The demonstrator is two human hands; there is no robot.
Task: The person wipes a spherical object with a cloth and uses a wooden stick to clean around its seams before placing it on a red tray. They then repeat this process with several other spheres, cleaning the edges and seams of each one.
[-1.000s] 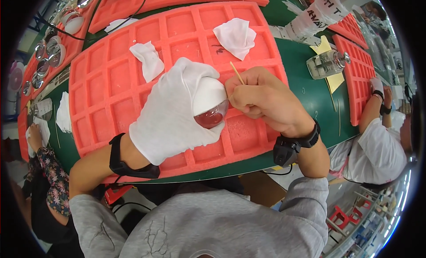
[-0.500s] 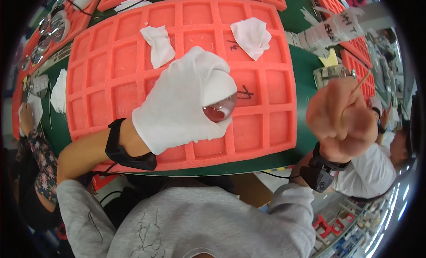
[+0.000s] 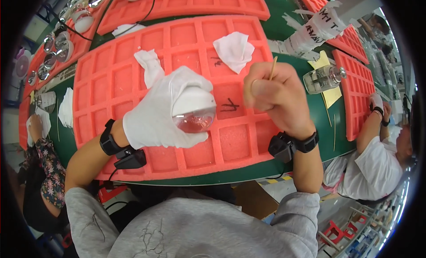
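My left hand, in a white glove, grips a round glass piece with a clear, shiny lower part and a white band across its upper part. Bare and ungloved, my right hand is closed around a thin wooden stick, whose upper end sticks up past the fingers. The two hands are apart, both above a red foam tray divided into square pockets. A crumpled white cloth lies on the tray beyond my right hand. Another white cloth lies just beyond my left hand.
Right of the tray, a glass jar with a metal top lies on yellow paper. Loose sticks rest near it on the green table. Shiny domed pieces fill a tray at far left. A person works at right, another at left.
My right hand has come left from beside the jar to over the tray, still holding the stick. The view has shifted; my left hand keeps its grip on the glass piece.
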